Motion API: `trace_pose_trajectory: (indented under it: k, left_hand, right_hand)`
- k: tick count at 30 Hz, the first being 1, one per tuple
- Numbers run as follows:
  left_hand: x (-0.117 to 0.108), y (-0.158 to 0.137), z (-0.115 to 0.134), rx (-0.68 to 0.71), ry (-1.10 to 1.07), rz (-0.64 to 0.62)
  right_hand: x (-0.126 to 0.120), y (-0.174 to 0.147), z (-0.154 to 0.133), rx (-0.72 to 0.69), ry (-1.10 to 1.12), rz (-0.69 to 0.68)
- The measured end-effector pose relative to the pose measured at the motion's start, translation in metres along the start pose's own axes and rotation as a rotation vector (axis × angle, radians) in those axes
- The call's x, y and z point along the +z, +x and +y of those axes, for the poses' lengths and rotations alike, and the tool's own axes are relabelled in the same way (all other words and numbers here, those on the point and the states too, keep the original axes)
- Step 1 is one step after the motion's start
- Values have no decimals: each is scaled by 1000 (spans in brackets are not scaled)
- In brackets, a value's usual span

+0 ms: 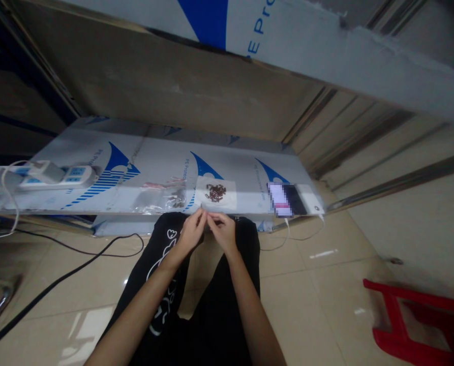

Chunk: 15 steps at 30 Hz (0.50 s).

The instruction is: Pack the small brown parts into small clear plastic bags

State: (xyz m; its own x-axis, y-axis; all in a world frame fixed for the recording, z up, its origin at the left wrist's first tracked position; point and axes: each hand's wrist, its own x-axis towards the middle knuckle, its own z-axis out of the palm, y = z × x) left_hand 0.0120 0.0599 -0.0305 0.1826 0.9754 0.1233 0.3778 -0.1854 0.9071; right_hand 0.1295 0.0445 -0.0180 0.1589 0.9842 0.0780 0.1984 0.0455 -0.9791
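My left hand (193,229) and my right hand (222,231) meet fingertip to fingertip above my knees, at the front edge of the low shelf (161,147). Both are closed in a pinch. Whatever lies between the fingers is too small to make out. Just beyond them, a heap of small reddish-brown pieces (216,193) rests on a white sheet (230,199). Left of the sheet is a clear plastic bag (146,199), with pinkish strips (165,183) and some small dark bits (176,199) in or beside it.
A white power strip (76,177) with plugs and cables occupies the shelf's left end. Two phone-like devices (282,199) with white cables lie at its right end. An upper board (310,35) overhangs the back. A red stool (390,315) stands on the right; a black cable (59,282) crosses the floor.
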Motion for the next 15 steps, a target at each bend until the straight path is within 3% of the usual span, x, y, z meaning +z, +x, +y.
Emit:
trace_pose_trajectory:
  k: [8, 15]
  left_hand:
    - [0, 1, -1, 57, 130, -80]
    - [1, 2, -5, 130, 231, -68]
  right_hand:
    - [-8, -1, -2, -69, -107, 27]
    - [-7, -4, -3, -102, -194, 45]
